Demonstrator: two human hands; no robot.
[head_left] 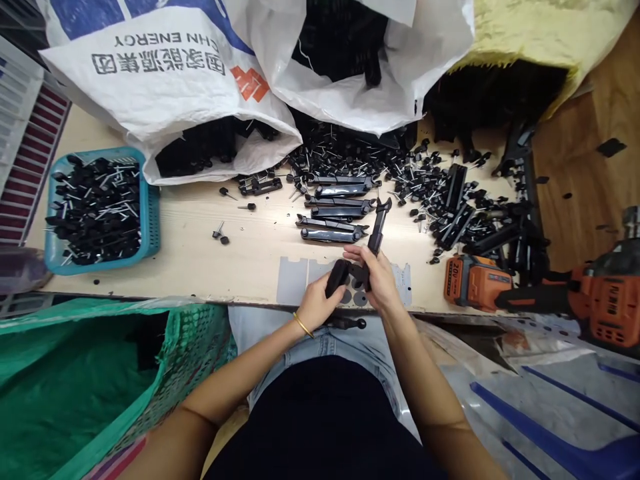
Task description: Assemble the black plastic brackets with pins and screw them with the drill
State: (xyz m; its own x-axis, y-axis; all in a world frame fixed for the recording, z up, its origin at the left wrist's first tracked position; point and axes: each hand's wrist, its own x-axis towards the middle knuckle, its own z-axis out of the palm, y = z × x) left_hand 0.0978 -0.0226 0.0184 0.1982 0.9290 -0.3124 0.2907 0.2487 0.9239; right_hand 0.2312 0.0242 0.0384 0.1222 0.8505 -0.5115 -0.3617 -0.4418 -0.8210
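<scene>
My left hand [316, 303] is closed round a short black plastic piece [337, 276] at the table's front edge. My right hand [376, 277] grips a long black plastic bar [379, 225] that points away from me; the two pieces meet between my hands. Just beyond them lie several finished black bars [334, 215] side by side. A loose heap of black-headed screws [425, 177] spreads behind and to the right.
A blue basket [149, 220] of black-headed screws stands at the left. White woven sacks [165, 80] and a yellow sack [530, 33] of black parts line the back. An orange cordless driver [595, 297] with its battery [475, 280] lies at the right. A green mesh bag [90, 380] sits lower left.
</scene>
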